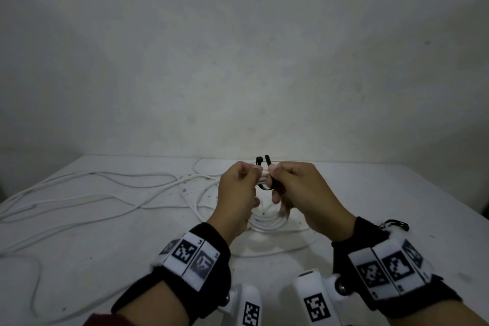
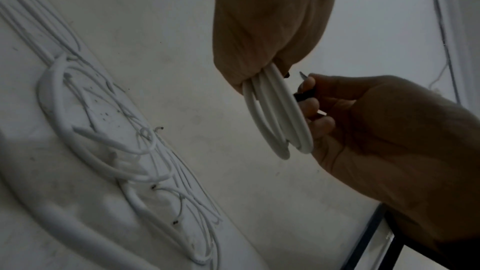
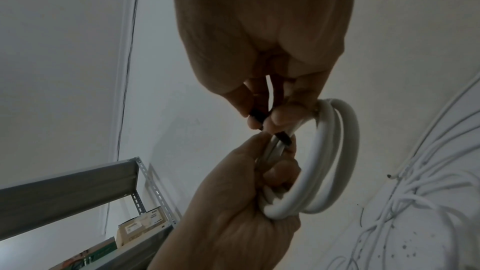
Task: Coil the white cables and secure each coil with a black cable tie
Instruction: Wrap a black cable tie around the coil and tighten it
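Loose white cables (image 1: 87,193) sprawl from the counter's (image 1: 79,267) left edge toward its middle; strands overlap too much for a count, so I log only "several". A further loop lies flat under the hands near the front middle.

Left hand (image 1: 238,193): fingers curled, clamped on the top of 1 white coil (image 2: 279,114), which hangs clear above the counter's middle. From the left wrist view I count about 3 turns in it.

1 black cable tie (image 1: 264,174) sits at the pinch point, apparently looped round the bundle, with 2 dark ends standing up between the hands. I cannot tell whether the tip has entered the head.

Right hand (image 1: 299,190): thumb and forefinger pinched together on the tie's end, the other fingers loosely curled just beside the coil.

Judgement: step in hand is closing the tie on coil 1. To do it well I would keep the left pinch tight so the turns stay stacked, line the tip squarely with the head, then pull snug without kinking the cable.

Count: 2 hands, 1 coil, 1 tie seen, 0 finished coils visible.
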